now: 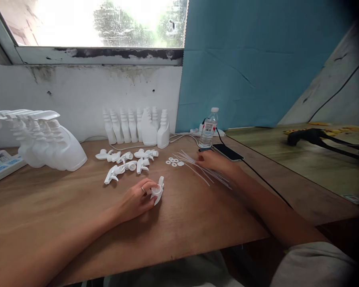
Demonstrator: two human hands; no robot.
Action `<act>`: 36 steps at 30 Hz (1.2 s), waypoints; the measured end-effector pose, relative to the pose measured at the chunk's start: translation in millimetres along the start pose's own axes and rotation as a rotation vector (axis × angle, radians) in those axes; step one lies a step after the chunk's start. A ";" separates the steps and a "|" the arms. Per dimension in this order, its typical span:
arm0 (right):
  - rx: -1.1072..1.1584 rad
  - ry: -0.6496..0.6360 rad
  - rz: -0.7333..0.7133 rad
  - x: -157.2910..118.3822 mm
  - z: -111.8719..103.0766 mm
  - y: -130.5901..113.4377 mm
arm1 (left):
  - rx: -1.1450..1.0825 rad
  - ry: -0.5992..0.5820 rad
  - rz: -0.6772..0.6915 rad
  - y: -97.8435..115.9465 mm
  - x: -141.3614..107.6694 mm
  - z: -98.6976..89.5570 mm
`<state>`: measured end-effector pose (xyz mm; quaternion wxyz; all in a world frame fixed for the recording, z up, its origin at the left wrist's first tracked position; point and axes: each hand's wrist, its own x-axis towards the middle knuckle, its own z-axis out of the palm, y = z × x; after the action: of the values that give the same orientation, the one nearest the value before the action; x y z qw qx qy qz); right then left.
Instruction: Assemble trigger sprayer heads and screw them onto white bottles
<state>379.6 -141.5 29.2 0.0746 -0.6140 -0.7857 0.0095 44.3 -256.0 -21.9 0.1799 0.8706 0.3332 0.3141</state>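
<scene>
My left hand (140, 197) is closed around a white spray trigger head (157, 191) near the table's middle, its round collar facing up. To the right, my right hand (212, 160) reaches over a fan of thin white tubes (206, 173), with its fingers at their upper ends; whether it grips one is too small to tell. Several white round washers (174, 162) lie just left of the tubes. Behind my left hand, several more trigger heads (125, 159) are scattered on the brown table (179, 231).
White bottles stand along the wall (149, 127), and more are at the left (60, 143) beside a power strip (6, 169). A clear water bottle (208, 129) and a phone (227, 152) with a black cable sit behind my right hand.
</scene>
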 end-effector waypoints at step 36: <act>0.112 -0.225 0.092 -7.1 0.9 -18.5 | -0.121 -0.077 -0.040 3.4 6.2 -6.1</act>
<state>363.3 -152.9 29.6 0.0197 -0.6393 -0.7584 0.1254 45.4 -253.5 -12.9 0.2512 0.8627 0.3239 0.2964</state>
